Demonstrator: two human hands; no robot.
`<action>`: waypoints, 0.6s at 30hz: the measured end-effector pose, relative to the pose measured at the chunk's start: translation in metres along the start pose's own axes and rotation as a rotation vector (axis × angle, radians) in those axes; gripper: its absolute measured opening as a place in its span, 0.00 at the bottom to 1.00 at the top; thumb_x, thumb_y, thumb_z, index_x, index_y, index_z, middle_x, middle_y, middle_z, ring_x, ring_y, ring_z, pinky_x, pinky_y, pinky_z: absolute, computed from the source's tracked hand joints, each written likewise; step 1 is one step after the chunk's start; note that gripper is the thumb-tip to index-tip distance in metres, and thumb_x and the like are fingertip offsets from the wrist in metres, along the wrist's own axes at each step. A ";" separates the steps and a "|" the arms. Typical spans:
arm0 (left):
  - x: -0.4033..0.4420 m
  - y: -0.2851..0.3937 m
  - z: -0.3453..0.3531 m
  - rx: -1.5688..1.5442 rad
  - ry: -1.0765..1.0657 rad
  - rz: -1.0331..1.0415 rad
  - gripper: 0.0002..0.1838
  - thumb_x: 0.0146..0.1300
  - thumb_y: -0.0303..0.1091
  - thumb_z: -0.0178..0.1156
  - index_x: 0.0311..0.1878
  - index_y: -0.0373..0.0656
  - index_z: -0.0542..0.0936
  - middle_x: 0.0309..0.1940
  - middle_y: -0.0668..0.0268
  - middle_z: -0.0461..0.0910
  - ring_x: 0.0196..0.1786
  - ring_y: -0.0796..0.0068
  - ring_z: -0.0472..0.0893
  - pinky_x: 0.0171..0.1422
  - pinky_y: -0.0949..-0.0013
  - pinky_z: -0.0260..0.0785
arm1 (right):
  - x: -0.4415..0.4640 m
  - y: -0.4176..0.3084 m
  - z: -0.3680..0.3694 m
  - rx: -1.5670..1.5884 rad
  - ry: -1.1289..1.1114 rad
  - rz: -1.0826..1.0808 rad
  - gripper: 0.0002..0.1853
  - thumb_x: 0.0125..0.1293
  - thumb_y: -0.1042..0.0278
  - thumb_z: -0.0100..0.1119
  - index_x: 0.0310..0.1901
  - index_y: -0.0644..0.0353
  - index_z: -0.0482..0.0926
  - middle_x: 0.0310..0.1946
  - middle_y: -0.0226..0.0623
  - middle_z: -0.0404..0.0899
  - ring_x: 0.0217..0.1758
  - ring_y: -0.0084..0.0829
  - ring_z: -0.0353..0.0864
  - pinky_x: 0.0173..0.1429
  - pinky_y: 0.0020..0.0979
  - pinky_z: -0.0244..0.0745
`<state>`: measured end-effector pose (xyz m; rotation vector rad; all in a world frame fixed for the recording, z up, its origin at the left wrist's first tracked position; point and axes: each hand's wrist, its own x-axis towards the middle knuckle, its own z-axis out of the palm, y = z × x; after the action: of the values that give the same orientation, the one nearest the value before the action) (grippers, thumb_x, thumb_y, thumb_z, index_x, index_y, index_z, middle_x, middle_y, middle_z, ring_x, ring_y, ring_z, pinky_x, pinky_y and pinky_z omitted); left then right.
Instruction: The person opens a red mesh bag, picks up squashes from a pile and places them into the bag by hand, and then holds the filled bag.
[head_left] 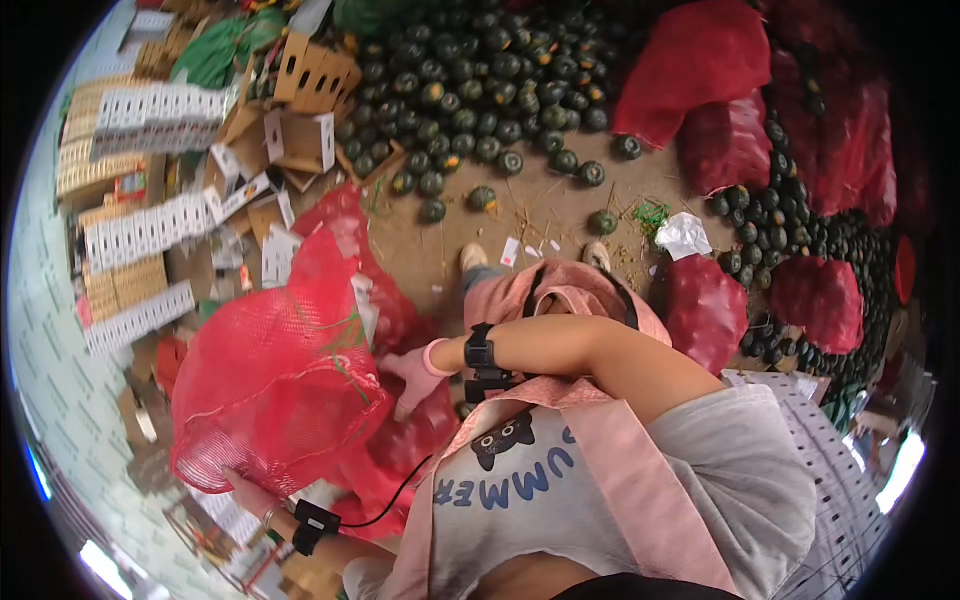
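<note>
A large red mesh bag [260,370] is seen at the person's left, beside a filled red sack [395,310]. Its handling is judged the step in hand; steady support at its edge seems called for. Its near side is met by the right hand [412,374], its lower edge by the left hand [252,496]; whether either hand's fingers are clenched cannot be told.

We list, at upper left, stacks of white slotted cartons [165,108], a brown carton with cutouts [303,75], an open carton [300,140] near it and a bunched green cloth [210,55]; on the brown floor [430,250], a white paper slip [510,252], green plant scraps [650,216] and, just beside them, a crumpled whitish sheet [683,237].
</note>
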<state>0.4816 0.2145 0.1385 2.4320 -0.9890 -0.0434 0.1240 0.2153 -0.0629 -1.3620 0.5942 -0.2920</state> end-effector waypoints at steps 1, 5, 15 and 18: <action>-0.010 -0.011 -0.019 0.227 0.024 0.043 0.42 0.62 0.65 0.43 0.49 0.25 0.76 0.45 0.44 0.78 0.48 0.53 0.77 0.54 0.59 0.68 | -0.011 -0.005 0.003 0.111 -0.035 0.161 0.61 0.41 0.41 0.70 0.67 0.70 0.46 0.62 0.58 0.62 0.64 0.44 0.65 0.65 0.34 0.62; -0.070 -0.031 -0.113 0.312 0.275 -0.197 0.42 0.62 0.66 0.42 0.51 0.28 0.75 0.46 0.43 0.77 0.46 0.48 0.77 0.54 0.58 0.68 | -0.027 -0.006 0.035 0.062 -0.164 0.077 0.56 0.45 0.41 0.69 0.67 0.66 0.50 0.57 0.52 0.68 0.58 0.42 0.71 0.59 0.35 0.66; -0.063 -0.071 -0.021 0.538 -0.236 0.056 0.22 0.63 0.45 0.51 0.52 0.36 0.73 0.45 0.42 0.75 0.46 0.48 0.77 0.49 0.54 0.69 | -0.038 0.045 -0.007 0.160 -0.555 0.394 0.26 0.55 0.43 0.59 0.44 0.61 0.77 0.31 0.35 0.76 0.31 0.29 0.77 0.30 0.31 0.74; -0.084 -0.025 0.118 0.987 -0.627 0.424 0.16 0.63 0.39 0.50 0.51 0.45 0.75 0.33 0.43 0.76 0.39 0.43 0.77 0.42 0.49 0.68 | -0.041 0.091 -0.051 0.157 -0.612 0.454 0.31 0.56 0.44 0.58 0.51 0.64 0.75 0.40 0.42 0.78 0.34 0.30 0.78 0.33 0.29 0.73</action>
<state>0.4109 0.2328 0.0113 3.0506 -2.2078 -0.2263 0.0487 0.2132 -0.1462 -1.0528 0.3373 0.4288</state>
